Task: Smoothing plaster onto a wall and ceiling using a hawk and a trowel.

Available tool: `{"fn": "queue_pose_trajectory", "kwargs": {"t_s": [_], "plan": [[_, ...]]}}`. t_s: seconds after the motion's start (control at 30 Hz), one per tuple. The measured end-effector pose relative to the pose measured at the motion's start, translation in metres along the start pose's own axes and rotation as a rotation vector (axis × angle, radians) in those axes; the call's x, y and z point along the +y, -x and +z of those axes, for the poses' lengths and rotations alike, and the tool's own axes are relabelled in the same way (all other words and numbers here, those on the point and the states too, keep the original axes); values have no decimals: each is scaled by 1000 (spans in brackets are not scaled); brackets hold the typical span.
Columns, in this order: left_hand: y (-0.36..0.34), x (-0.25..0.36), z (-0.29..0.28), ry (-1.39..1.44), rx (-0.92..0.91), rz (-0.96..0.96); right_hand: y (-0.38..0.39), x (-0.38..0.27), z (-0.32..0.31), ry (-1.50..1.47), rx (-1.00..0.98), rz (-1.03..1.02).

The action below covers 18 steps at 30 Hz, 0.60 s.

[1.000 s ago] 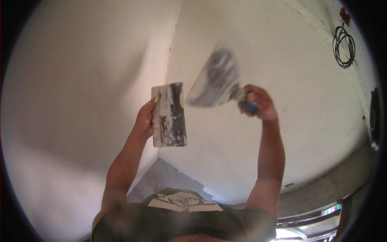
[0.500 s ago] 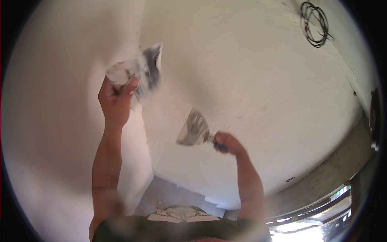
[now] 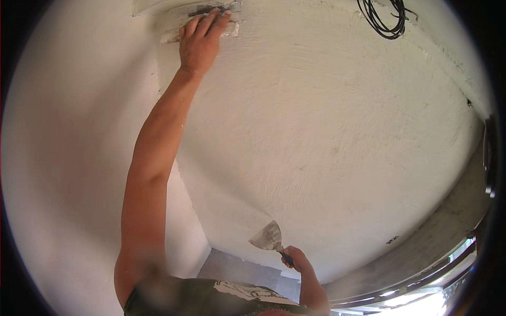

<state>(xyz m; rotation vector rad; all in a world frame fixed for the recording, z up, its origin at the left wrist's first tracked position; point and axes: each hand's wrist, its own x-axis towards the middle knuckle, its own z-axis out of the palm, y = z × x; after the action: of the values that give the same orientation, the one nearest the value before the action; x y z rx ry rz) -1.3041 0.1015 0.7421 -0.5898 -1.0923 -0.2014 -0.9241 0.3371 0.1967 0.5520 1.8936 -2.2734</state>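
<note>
High on the pale plastered wall (image 3: 295,116), close to the corner, my left hand (image 3: 200,50) grips a flat plastering trowel (image 3: 171,23) smeared with whitish filler. Its wide blade appears to lie against the wall; fingers spread over its back, and the hand covers part of it. Lower down, my right hand (image 3: 298,259) is closed round the dark handle of a putty knife (image 3: 268,236). The knife's broad, smeared blade points up and left, and I cannot tell whether it touches the wall.
A second wall (image 3: 79,131) meets this one at a corner on the left. A coil of black cable (image 3: 387,21) hangs at the upper right. At the lower right are a grey unplastered band (image 3: 411,253) and a bright opening (image 3: 416,303). Grey floor (image 3: 237,268) shows below.
My left hand has reached up with the trowel to the top of the wall by the corner. My right hand has dropped lower with the putty knife. The view has shifted slightly.
</note>
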Motion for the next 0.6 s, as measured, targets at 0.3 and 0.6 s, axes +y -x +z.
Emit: {"fn": "queue_pose_trajectory", "kwargs": {"t_s": [0.3,0.6], "plan": [[-29,-13,-26,366,-382,-59,-14,26,-15,115,-23,41],[21,-47,-135,771,-639,-748,-24,-175,98,-100,-161,-519]]}}
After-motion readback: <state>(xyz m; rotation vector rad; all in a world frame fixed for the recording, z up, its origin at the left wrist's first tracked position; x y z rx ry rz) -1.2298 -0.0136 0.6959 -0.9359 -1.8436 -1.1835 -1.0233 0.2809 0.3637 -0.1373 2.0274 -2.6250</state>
